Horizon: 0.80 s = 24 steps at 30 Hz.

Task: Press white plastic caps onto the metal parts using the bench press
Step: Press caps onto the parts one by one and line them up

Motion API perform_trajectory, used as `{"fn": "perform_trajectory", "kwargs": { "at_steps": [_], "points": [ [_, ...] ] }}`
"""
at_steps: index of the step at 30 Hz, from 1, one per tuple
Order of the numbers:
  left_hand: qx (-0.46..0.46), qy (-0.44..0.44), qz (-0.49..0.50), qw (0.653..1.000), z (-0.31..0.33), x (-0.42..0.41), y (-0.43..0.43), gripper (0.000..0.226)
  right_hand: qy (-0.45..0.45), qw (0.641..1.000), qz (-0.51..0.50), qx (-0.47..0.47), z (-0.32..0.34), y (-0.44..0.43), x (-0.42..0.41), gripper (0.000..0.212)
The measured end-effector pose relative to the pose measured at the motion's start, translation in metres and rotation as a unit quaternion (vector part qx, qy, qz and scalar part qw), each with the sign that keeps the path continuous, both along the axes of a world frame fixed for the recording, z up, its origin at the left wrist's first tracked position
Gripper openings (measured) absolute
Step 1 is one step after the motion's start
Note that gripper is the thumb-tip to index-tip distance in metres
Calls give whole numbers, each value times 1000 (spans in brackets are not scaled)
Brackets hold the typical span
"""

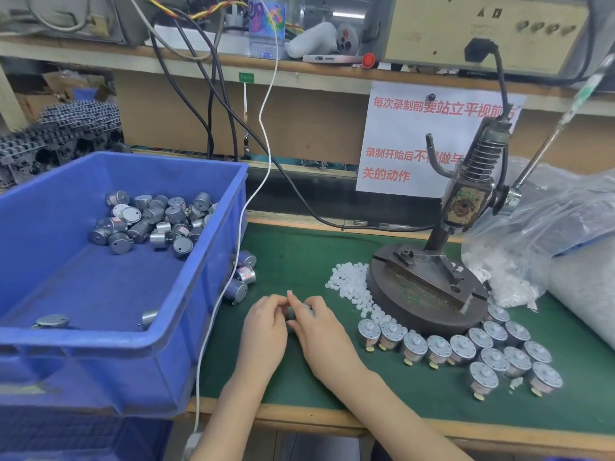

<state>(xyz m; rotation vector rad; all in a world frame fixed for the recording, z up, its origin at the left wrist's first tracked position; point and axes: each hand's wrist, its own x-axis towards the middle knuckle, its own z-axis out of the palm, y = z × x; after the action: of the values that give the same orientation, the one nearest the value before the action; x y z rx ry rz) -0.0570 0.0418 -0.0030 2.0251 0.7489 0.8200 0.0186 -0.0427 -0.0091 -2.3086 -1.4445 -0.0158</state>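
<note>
The green bench (299,254) runs under a cluttered shelf (166,58) hung with cables, and a paper notice (416,141) in red print is taped at 1 o'clock. From my remote seat I read the job as well under way but far from finished.

At 9 o'clock the blue bin (100,371) holds a heap of bare metal parts (149,221), with a few loose ones (243,274) on the mat just beside its right wall. At 2 o'clock stands the bench press (466,201), its round base plate (426,291) carrying nothing under the ram and its lever (549,141) raised with no hand on it. A pile of white caps (349,284) lies against the base at its left edge, and a clear bag (539,227) at 3 o'clock holds many more. Rows of capped parts (482,347) curve round the front of the base at 4 o'clock; those I count as done.

In the centre, the right hand (316,327) has its grip curled round a single metal part (305,309), held low over the mat. The left hand (266,324) curls in against that part; whether its grip pinches the part or a cap I cannot tell. A white speck sits at the fingertips, too small to name. I judge this piece is being fitted by hand and is not yet pressed.
</note>
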Motion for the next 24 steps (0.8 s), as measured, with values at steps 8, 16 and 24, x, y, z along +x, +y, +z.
{"fn": "perform_trajectory", "kwargs": {
  "at_steps": [8, 16, 24],
  "points": [
    [10, 2, -5, 1000, -1, 1, 3, 27, 70, 991, -6, 117, 7, -10, -4, 35],
    [34, 5, -12, 999, -2, 2, 2, 23, 199, 946, -71, 247, 22, -24, 1, 34],
    [69, 44, -41, 996, -3, 22, 4, 16, 194, 930, -149, 274, 61, -59, 34, 24]
  ]
}}
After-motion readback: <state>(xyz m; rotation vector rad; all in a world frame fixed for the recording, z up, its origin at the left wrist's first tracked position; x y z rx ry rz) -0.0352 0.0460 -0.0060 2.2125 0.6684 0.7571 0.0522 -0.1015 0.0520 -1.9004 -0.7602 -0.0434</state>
